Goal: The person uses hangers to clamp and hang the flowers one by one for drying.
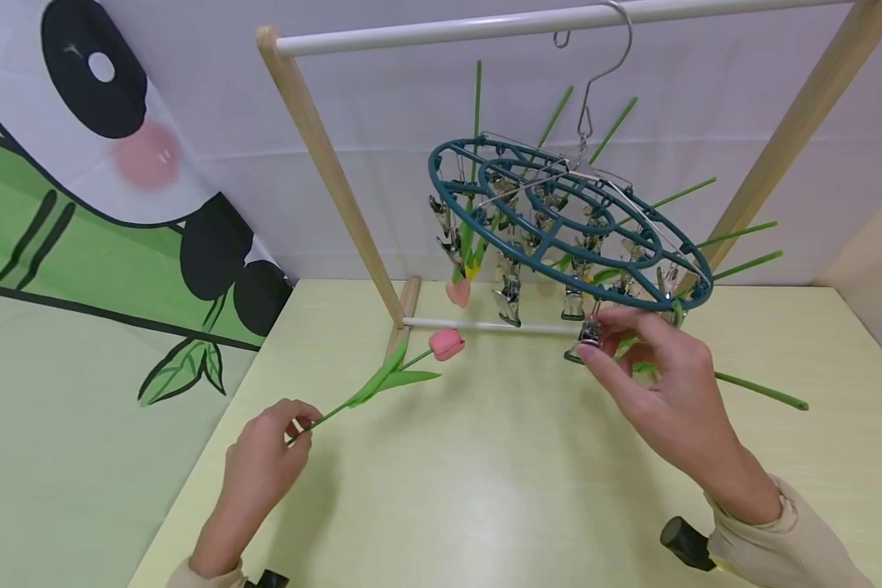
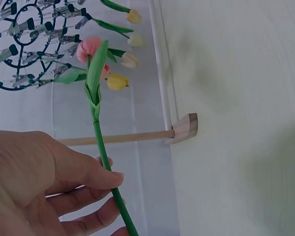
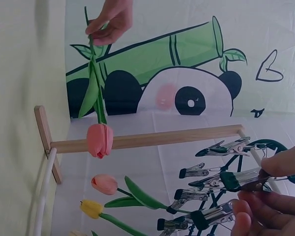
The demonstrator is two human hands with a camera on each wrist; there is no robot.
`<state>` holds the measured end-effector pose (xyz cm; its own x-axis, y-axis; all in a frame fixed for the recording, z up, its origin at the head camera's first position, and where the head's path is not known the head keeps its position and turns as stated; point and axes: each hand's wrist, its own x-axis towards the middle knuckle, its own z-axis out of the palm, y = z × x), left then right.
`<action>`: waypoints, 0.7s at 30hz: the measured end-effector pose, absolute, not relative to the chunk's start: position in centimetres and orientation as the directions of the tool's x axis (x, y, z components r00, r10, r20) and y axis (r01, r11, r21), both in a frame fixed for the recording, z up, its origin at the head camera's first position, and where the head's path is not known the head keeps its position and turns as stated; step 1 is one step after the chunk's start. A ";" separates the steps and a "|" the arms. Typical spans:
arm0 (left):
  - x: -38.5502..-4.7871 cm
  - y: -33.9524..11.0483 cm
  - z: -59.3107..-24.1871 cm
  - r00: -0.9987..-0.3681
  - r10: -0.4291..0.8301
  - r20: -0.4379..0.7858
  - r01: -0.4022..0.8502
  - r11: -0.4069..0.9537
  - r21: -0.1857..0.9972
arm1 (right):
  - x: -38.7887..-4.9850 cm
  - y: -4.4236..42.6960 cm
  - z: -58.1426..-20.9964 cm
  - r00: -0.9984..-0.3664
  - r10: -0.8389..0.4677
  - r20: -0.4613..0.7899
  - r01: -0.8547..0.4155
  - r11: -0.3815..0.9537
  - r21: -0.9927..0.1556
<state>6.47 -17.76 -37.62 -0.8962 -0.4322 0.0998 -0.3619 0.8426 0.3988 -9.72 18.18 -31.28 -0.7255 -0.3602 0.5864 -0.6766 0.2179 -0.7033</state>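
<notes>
My left hand holds a pink artificial tulip by its green stem, above the left part of the table. Thumb and fingers pinch the stem below the leaves, as the left wrist view shows. On the right, my right hand pinches a metal clip with dark green tips, hanging under a round blue-green drying hanger. In the right wrist view the clip has nothing in its tips. The hanger tilts down toward my right hand.
A wooden post and a white top rod belong to the stand carrying the hanger. Several other clips hang around it, some gripping tulips, including a yellow one. Behind is a printed panda cloth; below lies a pale table.
</notes>
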 end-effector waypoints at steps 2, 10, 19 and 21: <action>6.4 -17.3 -37.4 -0.898 -0.419 0.132 -0.340 0.853 0.396 | -9.7 18.2 -31.3 -0.725 -0.359 0.588 -0.678 0.216 -0.703; 6.5 -15.4 -36.4 -0.902 -0.366 0.231 -0.261 0.886 0.384 | -9.7 18.3 -31.3 -0.729 -0.370 0.576 -0.672 0.226 -0.705; 6.3 -13.9 -35.5 -0.886 -0.290 0.362 -0.160 0.924 0.348 | -9.5 18.5 -31.4 -0.735 -0.379 0.563 -0.665 0.237 -0.708; 6.2 -13.6 -35.3 -0.879 -0.264 0.397 -0.133 0.935 0.328 | -9.5 18.5 -31.4 -0.734 -0.378 0.564 -0.665 0.234 -0.709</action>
